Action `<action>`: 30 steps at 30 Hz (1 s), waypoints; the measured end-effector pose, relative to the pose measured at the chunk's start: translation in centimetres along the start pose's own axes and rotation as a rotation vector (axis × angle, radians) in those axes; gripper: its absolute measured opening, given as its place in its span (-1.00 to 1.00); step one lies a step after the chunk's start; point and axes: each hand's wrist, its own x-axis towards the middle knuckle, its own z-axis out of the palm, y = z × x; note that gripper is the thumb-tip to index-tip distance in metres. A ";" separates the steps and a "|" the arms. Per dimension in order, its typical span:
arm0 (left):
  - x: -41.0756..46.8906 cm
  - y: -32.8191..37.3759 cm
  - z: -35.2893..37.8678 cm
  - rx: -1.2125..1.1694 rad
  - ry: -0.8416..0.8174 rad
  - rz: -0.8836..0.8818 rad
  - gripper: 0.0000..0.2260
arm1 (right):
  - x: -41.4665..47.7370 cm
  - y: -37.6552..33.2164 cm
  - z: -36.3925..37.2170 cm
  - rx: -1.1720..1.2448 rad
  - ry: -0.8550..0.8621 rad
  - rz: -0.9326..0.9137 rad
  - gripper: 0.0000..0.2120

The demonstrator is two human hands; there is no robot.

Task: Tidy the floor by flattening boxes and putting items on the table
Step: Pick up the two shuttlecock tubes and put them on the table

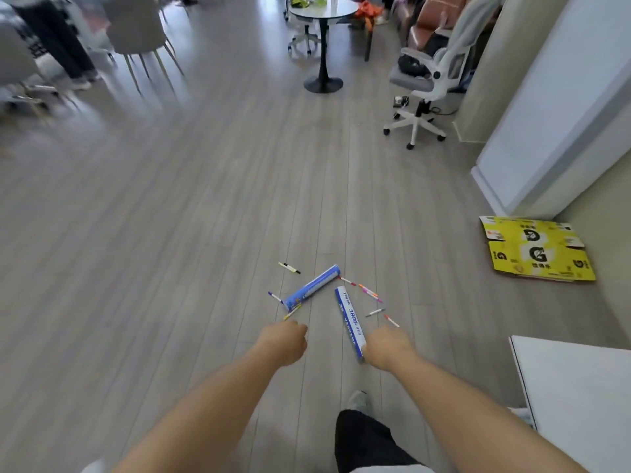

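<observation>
Two blue-and-white tubes lie on the wooden floor, one angled left (312, 287) and one pointing toward me (350, 319). Several coloured pens (368, 292) are scattered around them, and a yellow-black pen (289, 268) lies farther off. A flattened yellow cardboard box (536, 249) rests on the floor by the right wall. My left hand (285, 343) and my right hand (387, 346) reach forward above the floor with fingers loosely curled downward, holding nothing. My right hand hides the near end of the closer tube.
A white table corner (573, 387) is at the lower right. A round black-legged table (322, 11) with items on it stands far ahead, a white office chair (423, 83) to its right. Dining chairs (136, 29) and a person's legs (61, 46) are at the upper left. My foot (358, 401) is below my hands.
</observation>
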 end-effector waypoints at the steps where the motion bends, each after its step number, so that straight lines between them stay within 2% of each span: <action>1: 1.1 -0.5 -0.8 0.003 -0.005 -0.005 -0.74 | 1.5 0.5 -0.9 0.011 -0.002 -0.005 -0.66; 5: 5.8 -2.2 -4.3 0.039 -0.056 -0.048 -0.74 | 7.0 2.9 -4.7 -0.009 -0.021 -0.007 -0.72; 11: 13.4 -3.9 -9.2 0.113 -0.030 -0.017 -0.78 | 15.5 5.0 -9.5 -0.007 -0.048 0.004 -0.68; 16: 20.3 -6.6 -11.6 0.172 -0.089 0.057 -0.77 | 21.6 4.6 -11.2 0.052 -0.066 0.053 -0.67; 22: 30.8 -11.9 -14.1 0.193 -0.168 0.145 -0.70 | 28.3 2.8 -10.8 0.214 -0.085 0.227 -0.76; 25: 36.2 -13.2 -14.4 0.246 -0.179 0.228 -0.68 | 32.2 2.2 -9.4 0.309 -0.071 0.271 -0.73; 30: 46.7 -13.4 -7.8 0.229 -0.240 0.296 -0.65 | 41.2 2.0 -2.4 0.410 -0.085 0.320 -0.65</action>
